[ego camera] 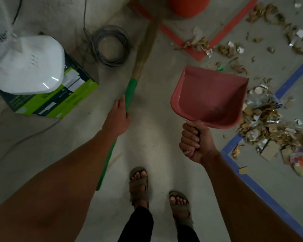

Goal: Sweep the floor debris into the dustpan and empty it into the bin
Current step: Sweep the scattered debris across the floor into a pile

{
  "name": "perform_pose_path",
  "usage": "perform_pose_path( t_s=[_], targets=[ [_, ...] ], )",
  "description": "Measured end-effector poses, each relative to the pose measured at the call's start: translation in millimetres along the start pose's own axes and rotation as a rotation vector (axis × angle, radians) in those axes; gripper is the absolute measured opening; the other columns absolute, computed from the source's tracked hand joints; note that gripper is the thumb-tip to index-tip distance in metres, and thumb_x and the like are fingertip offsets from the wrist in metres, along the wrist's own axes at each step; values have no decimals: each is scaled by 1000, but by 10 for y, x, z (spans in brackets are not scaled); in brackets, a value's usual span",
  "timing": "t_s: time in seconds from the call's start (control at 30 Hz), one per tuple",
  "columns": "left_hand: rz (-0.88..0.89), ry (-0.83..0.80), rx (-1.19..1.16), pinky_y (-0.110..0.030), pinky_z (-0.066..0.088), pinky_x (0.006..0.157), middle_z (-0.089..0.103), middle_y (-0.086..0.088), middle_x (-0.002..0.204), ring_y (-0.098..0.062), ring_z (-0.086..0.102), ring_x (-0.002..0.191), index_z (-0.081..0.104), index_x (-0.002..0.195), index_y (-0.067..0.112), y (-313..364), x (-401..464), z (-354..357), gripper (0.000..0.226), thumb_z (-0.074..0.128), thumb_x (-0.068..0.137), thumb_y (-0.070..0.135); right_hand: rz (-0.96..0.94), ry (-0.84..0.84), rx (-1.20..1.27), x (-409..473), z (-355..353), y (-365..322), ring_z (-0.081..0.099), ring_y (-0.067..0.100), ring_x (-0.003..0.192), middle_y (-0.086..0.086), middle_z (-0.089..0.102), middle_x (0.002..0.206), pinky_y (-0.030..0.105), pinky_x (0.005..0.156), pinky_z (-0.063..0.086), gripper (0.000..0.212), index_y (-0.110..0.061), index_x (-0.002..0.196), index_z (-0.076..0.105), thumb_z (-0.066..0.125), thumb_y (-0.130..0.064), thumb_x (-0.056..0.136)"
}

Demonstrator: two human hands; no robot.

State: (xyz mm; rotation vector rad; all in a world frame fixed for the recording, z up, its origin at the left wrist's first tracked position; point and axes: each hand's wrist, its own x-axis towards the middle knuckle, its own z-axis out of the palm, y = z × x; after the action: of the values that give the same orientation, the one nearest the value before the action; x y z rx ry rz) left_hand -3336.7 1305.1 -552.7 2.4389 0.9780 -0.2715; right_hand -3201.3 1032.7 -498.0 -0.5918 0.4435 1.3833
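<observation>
My left hand (118, 113) grips the green broom handle (129, 92) | my right hand (195, 142) is curled tight round the pink dustpan (208, 95) handle, held up off the floor | rubbish pile (269, 123) lies right of the pan | orange bin (188, 6) is far ahead

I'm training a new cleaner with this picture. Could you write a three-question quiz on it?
1. True or false: the dustpan is full of debris.
2. Which hand grips the broom? A) left hand B) right hand
3. Fill in: the debris lies to the person's ___ side.

Key: 1. false, it is almost empty; 2. A; 3. right
</observation>
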Motion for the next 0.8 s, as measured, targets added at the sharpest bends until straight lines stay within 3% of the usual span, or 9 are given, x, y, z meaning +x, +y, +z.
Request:
perform_pose_path(
  t_s=[0.07,0.13,0.2,0.3,0.47,0.63,0.7,0.8],
  targets=[
    [-114,-44,1,-49,45,105,37,-24,151,-42,50,128,13,162,1,-53,223,-48,74,53,102,18,5,-25,-6,148,81,45,11,9,31,-7,16,43,21,38,11,42,-23,59,31,39,-24,101],
    [-168,-127,16,-47,45,106,46,-27,146,-43,51,129,29,157,-1,-140,428,-84,65,55,101,19,14,-31,-15,272,124,92,11,8,31,-7,16,43,22,39,9,41,-23,59,31,42,-24,99],
    [-111,-227,33,-43,47,103,56,-28,139,-43,56,125,46,147,1,-246,530,-109,55,61,98,22,23,-38,-18,359,142,136,12,8,31,-8,17,43,22,39,9,41,-24,60,31,43,-24,99],
    [45,-351,-5,-39,48,100,59,-23,139,-40,59,123,47,150,9,-390,469,-127,58,65,97,22,29,-33,-6,426,155,205,12,9,32,-7,17,43,22,39,10,42,-23,59,33,41,-24,100],
    [187,-265,-130,-36,50,89,56,-16,137,-35,61,110,31,161,22,-607,212,-170,74,64,95,17,48,-22,-1,418,197,265,11,9,32,-7,19,42,25,42,5,41,-23,60,32,42,-24,100],
    [51,-152,-80,-47,48,98,44,-20,147,-42,53,122,17,165,16,-612,229,-174,75,56,100,21,46,-8,-23,484,270,215,12,9,32,-7,19,42,25,42,6,42,-23,59,34,40,-24,101],
    [-49,-151,-70,-49,48,102,45,-26,145,-44,52,124,19,163,9,-561,360,-160,73,54,100,22,47,-16,-30,518,291,200,12,9,32,-7,19,42,25,42,6,42,-23,59,34,40,-24,101],
    [-146,-205,-58,-44,50,100,57,-28,136,-43,58,120,37,154,3,-531,544,-150,63,58,98,24,39,-29,-28,557,324,215,12,9,32,-7,19,42,23,40,8,42,-23,60,33,41,-24,101]
  ],
)
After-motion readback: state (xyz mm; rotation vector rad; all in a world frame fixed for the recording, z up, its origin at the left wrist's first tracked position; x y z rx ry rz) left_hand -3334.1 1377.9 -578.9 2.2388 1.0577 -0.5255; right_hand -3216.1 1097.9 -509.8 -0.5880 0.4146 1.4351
